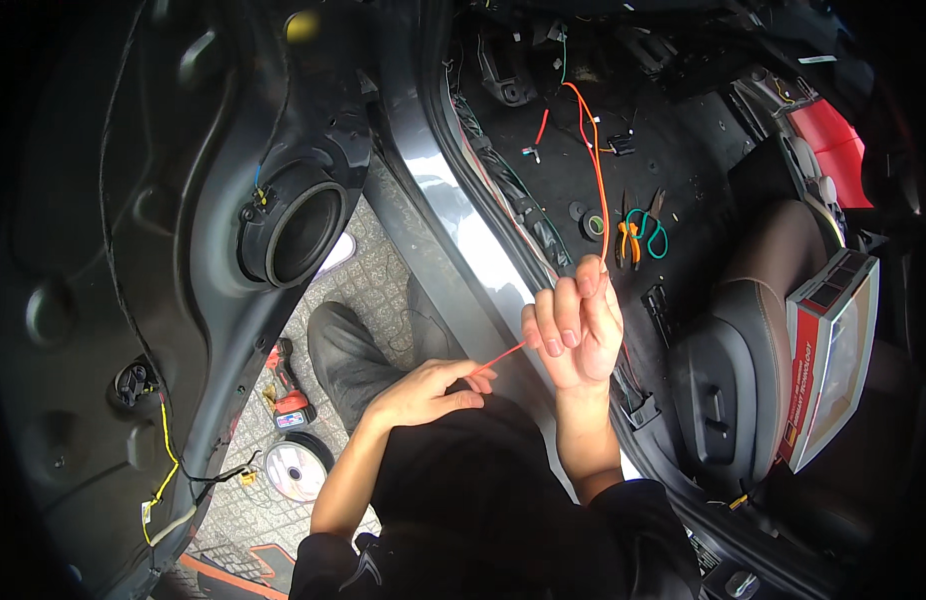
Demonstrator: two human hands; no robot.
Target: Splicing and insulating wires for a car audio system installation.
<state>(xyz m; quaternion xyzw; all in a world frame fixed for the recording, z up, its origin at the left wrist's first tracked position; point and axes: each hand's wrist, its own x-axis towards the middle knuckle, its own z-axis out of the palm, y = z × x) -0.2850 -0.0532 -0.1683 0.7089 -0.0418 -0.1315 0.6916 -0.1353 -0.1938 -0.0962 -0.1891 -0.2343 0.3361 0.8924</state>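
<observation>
A thin red-orange wire (502, 356) is stretched between my two hands over the door sill. My left hand (428, 393) is closed on its lower end, in front of my lap. Raised above the sill, my right hand (583, 325) pinches the wire, palm toward me and fingers curled. From there orange strands (601, 185) run up to the far part of the car floor. A small black connector (621, 144) lies beside them, and a short red piece of tubing or wire (542, 126) lies left of them.
Orange-handled pliers (629, 240), green-handled scissors (655, 228) and a tape roll (593, 226) lie on the dark car floor. A box (833, 360) rests on the seat (728, 370). The open door (213, 300) stands left; a red power tool (286, 385) and a spool (295, 470) sit on the paving.
</observation>
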